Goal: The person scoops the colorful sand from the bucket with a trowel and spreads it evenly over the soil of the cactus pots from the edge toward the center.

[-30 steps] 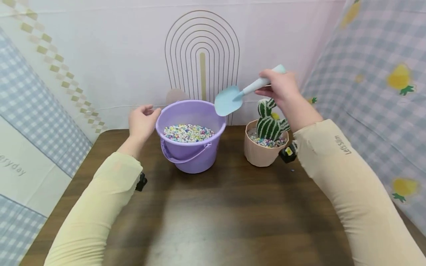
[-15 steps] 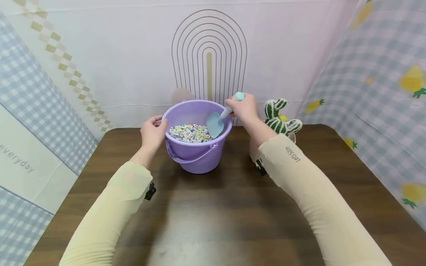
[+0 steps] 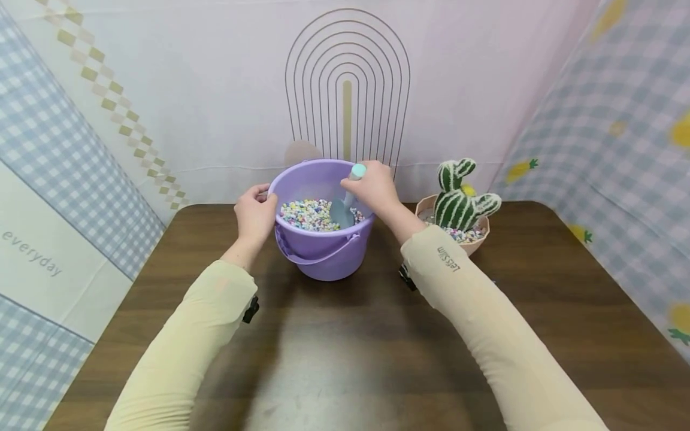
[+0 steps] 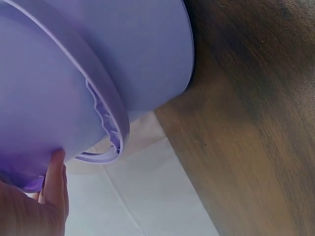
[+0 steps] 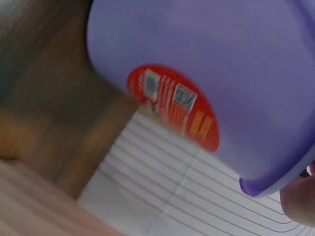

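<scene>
A purple bucket (image 3: 329,257) stands on the table, partly filled with small multicoloured pebbles (image 3: 307,214). My left hand (image 3: 255,218) grips its rim at the left side, thumb at the rim and fingers against the outer wall in the left wrist view. My right hand (image 3: 374,187) holds a toy shovel by its pale handle (image 3: 357,173), above the bucket's right rim. The shovel's blue-grey blade (image 3: 342,214) points down into the pebbles, and its tip is hidden among them. The bucket's handle (image 4: 110,105) hangs down at the front.
Right of the bucket, behind my right forearm, stands a pinkish pot (image 3: 477,242) with a knitted cactus (image 3: 458,206) and pebbles in it. A patterned cloth wall (image 3: 226,90) rises behind the wooden table (image 3: 323,359). The bucket bears a red label (image 5: 174,105).
My right hand has carried the shovel left from above the pot into the bucket and down into the pebbles. The left hand has come to grip the rim.
</scene>
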The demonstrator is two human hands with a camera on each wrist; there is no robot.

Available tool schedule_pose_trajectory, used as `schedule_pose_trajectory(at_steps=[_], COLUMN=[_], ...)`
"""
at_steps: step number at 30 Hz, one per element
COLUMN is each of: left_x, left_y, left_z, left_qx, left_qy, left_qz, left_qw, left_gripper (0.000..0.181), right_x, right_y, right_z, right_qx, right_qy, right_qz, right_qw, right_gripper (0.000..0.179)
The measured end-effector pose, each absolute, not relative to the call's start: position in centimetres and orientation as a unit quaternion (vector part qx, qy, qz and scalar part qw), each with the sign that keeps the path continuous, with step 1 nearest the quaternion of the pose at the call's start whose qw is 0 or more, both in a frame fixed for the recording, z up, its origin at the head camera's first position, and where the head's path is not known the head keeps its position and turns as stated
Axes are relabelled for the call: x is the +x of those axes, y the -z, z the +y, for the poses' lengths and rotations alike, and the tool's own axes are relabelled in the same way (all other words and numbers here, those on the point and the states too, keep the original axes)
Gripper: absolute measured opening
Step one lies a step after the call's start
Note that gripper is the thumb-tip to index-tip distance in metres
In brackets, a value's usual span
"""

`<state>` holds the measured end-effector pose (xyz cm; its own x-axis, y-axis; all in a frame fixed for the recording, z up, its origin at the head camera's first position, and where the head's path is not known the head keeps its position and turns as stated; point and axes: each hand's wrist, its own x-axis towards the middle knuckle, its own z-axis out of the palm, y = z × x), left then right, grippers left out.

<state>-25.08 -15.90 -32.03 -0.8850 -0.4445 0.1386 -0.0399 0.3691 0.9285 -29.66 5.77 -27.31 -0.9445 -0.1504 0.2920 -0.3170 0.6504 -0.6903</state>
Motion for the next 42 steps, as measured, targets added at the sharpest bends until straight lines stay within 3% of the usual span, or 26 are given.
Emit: schedule_pose_trajectory(at_steps=[8, 17, 29, 42], left_x=[-25.2, -25.1, -25.2, -25.0], left_y=[32.1, 32.2, 32.2, 32.1], left_z=[-15.6, -15.6, -15.3, -15.3], left_qx=[0.152, 0.154, 0.149, 0.154], left_qy=[0.530, 0.529, 0.535, 0.534], left_qz=[-0.806, -0.807, -0.805, -0.806], left_qw=[0.216, 0.213, 0.208, 0.207], left_gripper=[0.043, 0.043, 0.043, 0.042], right_x=[-29.1, -29.3, -29.9, -30.2], right_y=[27.0, 26.9, 27.1, 27.7], right_z=[5.5, 5.2, 3.1, 2.6], right_qx=[0.099, 0.039, -0.093, -0.099], right_qy=[-0.467, -0.562, -0.665, -0.754], right_qz=[-0.879, -0.826, -0.741, -0.648], right_qw=[0.008, -0.028, 0.001, 0.036], right_gripper=[0.013, 0.010, 0.010, 0.008])
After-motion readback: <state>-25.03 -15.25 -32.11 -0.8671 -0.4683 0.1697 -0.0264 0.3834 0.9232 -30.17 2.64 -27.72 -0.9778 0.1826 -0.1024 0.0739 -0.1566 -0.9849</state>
